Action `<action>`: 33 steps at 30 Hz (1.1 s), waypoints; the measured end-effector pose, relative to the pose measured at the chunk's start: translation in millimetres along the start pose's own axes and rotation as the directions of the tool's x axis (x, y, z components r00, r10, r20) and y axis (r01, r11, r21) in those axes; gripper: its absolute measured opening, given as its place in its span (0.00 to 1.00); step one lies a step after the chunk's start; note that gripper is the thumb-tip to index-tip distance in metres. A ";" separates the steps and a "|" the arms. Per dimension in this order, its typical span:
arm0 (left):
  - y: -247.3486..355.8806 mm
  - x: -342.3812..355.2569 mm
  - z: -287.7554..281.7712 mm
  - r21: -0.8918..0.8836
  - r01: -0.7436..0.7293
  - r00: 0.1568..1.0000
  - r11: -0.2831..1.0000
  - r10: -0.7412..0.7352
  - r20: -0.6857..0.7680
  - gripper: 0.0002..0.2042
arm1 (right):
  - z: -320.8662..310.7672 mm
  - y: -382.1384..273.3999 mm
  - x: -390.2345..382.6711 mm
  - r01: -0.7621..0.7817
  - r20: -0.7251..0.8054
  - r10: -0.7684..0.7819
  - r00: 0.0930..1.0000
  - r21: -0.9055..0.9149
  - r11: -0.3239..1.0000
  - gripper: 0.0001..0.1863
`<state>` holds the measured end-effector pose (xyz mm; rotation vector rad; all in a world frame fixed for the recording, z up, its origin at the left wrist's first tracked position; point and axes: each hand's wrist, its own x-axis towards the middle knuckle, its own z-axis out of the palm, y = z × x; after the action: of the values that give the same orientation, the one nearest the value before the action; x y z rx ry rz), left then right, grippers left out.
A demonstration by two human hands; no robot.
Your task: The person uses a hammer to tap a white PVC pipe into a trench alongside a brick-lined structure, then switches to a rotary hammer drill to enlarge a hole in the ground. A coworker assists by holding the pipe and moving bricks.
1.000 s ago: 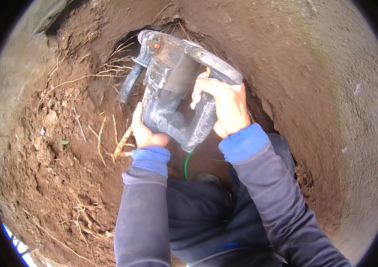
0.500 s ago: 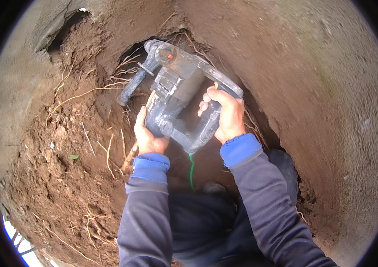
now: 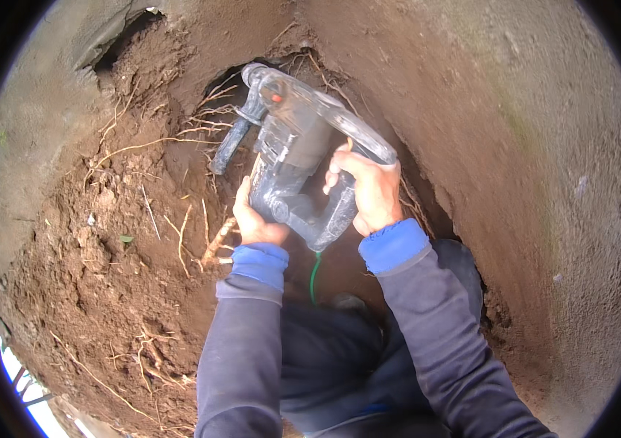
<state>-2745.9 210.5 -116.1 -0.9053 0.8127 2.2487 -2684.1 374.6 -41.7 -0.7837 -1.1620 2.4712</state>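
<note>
A dusty grey rotary hammer drill (image 3: 299, 142) is held in both my hands, its front end pointing up and away into a dark hollow in the soil. My right hand (image 3: 375, 186) wraps round the rear handle, with the fingers curled through the grip opening. Low on the tool's left side, my left hand (image 3: 256, 215) grips the body, thumb up along it. The side handle (image 3: 230, 146) juts out to the left with no hand on it. From the base of the rear handle hangs a green cord (image 3: 314, 277). Whatever the tool's tip touches is hidden.
Crumbly brown soil (image 3: 84, 292) with thin roots (image 3: 153, 150) banks up at the left. A thicker cut root (image 3: 219, 241) sticks out beside my left hand. On the right a rough, mud-stained wall (image 3: 515, 168) slopes up. My dark-trousered legs (image 3: 332, 358) are below.
The view has shifted slightly. The drill's side handle and my left hand appear a little further right, while my right hand stays nearly in place. Both hands keep their hold.
</note>
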 end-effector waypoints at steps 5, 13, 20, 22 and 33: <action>-45.3 -15.4 2.9 -0.013 -0.030 0.995 0.999 0.031 0.092 0.21 | 5.6 -18.9 -30.9 0.211 0.043 -0.211 0.976 -0.388 0.897 0.04; -61.8 -4.6 -5.8 -0.057 -0.077 0.996 0.995 0.080 0.040 0.24 | 8.5 -19.8 -39.8 0.173 0.045 -0.171 0.984 -0.435 0.884 0.08; -69.6 16.2 -42.7 0.202 -0.398 0.914 0.895 0.368 0.170 0.23 | 12.3 -5.7 -46.1 0.356 0.249 -0.265 0.932 -0.482 0.800 0.16; -71.9 21.2 -47.9 0.192 -0.375 0.925 0.907 0.351 0.147 0.23 | 13.7 -1.5 -48.4 0.346 0.273 -0.235 0.933 -0.498 0.795 0.17; -58.1 55.3 -43.9 0.103 -0.198 0.974 0.975 0.183 0.137 0.24 | 44.4 11.8 -8.5 0.349 0.288 -0.212 0.934 -0.601 0.719 0.15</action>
<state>-2721.7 232.5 -201.5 -0.6467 0.9973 2.3665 -2703.9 335.8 -24.6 -0.4499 -2.0974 1.9078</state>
